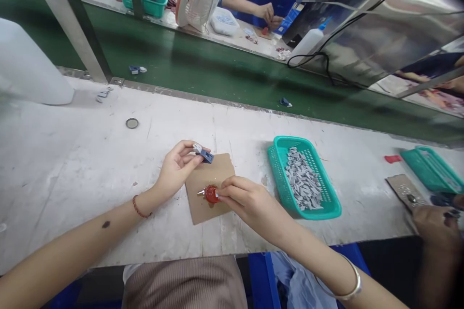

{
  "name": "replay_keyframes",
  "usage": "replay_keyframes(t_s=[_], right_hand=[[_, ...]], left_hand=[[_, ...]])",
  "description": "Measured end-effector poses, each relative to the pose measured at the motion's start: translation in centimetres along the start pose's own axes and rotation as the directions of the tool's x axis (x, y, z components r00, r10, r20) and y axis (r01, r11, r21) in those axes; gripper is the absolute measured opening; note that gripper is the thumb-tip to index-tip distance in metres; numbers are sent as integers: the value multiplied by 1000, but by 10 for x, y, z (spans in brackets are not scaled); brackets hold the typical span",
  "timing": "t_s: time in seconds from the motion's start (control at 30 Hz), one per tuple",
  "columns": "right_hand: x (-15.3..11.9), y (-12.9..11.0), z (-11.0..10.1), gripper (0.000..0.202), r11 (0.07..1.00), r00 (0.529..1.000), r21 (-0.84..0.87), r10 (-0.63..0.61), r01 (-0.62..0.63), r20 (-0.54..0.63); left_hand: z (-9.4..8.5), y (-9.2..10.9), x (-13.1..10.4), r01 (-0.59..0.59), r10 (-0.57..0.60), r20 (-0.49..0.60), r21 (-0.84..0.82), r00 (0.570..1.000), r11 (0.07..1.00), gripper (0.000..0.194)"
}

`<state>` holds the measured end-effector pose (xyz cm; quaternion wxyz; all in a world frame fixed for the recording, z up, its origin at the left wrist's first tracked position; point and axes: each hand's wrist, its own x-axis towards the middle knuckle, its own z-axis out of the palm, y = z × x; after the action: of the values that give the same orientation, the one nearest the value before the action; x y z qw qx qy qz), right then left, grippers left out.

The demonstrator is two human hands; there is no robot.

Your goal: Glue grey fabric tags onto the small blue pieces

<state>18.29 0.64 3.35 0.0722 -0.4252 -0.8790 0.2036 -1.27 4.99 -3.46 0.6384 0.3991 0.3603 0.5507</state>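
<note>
My left hand (177,166) pinches a small blue-and-grey plastic part (205,155) between thumb and fingers, just over the upper edge of a brown cardboard piece (197,210). On that cardboard sits a small red dish (210,193), with a wet-looking stain around it and a shiny pointed metal bit (200,193) at its left side. My right hand (246,195) is closed at the dish's right rim, its fingertips on a small pale piece (217,193). Whether that piece touches the dish I cannot tell.
Right of my hands stands a green basket (273,169) of small grey pieces. A bottle cap (132,123) lies at the left. Beyond the table runs a green belt (203,72) carrying a few parts. A co-worker's hand (435,222) is at the right, another person works opposite.
</note>
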Motion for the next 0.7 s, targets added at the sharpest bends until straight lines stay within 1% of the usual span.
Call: replay_keyframes(t_s=[0.1,0.23,0.37,0.43,0.5,0.57,0.63,0.7], right_hand=[[0,0,3,18,997,999,-63,-31,33,24],[1,0,5,17,992,998,-115,-39,44,45],[1,-1,6,20,995,999,-94,-30,33,34],[2,-1,5,22,999,1000,-51,-9,11,25],[3,-2,1,20,997,1000,68,23,-23,6],[4,-2,-6,15,961,995,262,100,-90,-24],[6,-1,-13,11,867,970,456,240,-201,-28],[8,1,-20,14,730,918,605,396,-319,7]], left_hand=[[0,-2,0,16,-16,15,-13,1000,1000,23],[0,-2,-1,41,-42,26,26,999,999,22],[1,-2,-2,41,-43,55,28,998,999,19],[1,-2,-2,33,-34,63,19,997,999,19],[1,-3,-2,36,-36,66,11,997,999,19],[1,-3,-2,50,-51,67,14,996,999,20],[0,-3,-2,73,-75,68,30,995,997,21],[0,-2,-3,91,-94,64,49,993,995,23]])
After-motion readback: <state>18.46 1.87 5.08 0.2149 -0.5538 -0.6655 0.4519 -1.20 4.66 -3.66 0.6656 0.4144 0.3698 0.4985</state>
